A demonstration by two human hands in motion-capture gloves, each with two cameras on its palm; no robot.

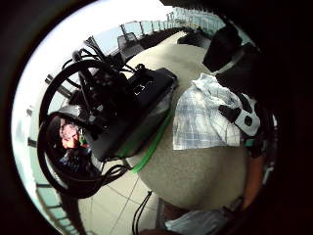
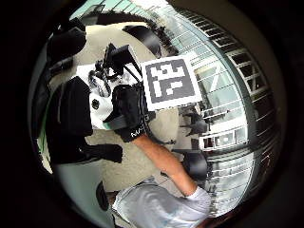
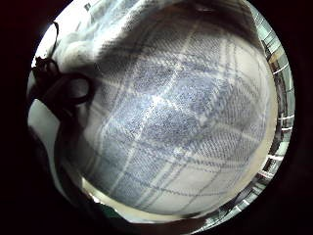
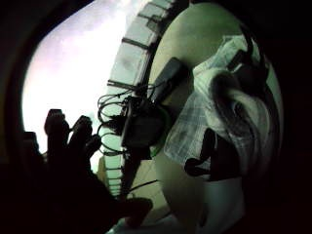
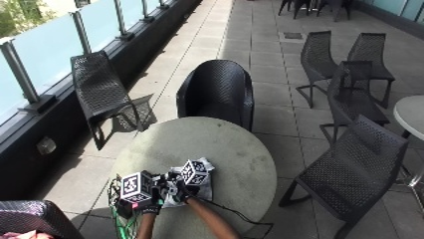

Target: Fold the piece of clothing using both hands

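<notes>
Plaid garment (image 5: 199, 185) folded small on round table (image 5: 232, 149); right hand (image 5: 182, 190) presses it, left hand (image 5: 152, 196) beside; finger curl unclear.

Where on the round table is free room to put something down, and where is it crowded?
The table is bare across its far half, toward the dark armchair, and along its right side. The near left edge is crowded: the checked cloth, the right hand on it, the left hand and black equipment.
</notes>
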